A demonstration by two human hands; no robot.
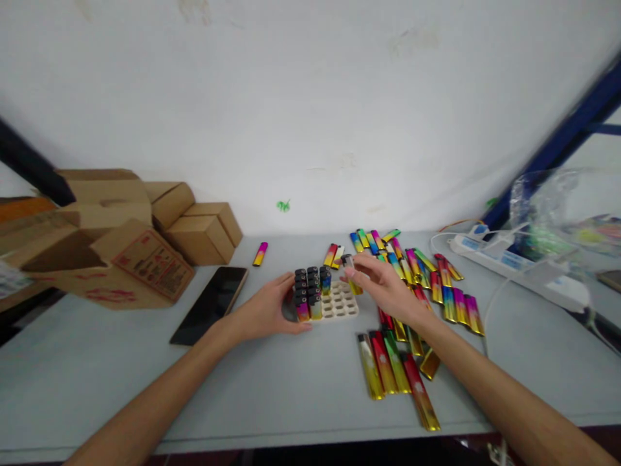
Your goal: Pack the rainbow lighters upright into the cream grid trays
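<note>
- Head view: left hand [269,310] has its fingers curled round the left edge of the tray [339,305], bracing it.
- Right hand [383,288] pinches a lighter [348,264] just above the tray's empty slots. If that pinch is sloppy, I reckon it drops and knocks over the standing ones [310,288].

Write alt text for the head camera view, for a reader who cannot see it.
The right hand holds a lighter over a slotted tray that the left hand steadies; standing lighters fill its left slots. Loose colourful lighters lie to the right on the grey table, a phone and cardboard boxes to the left.
</note>
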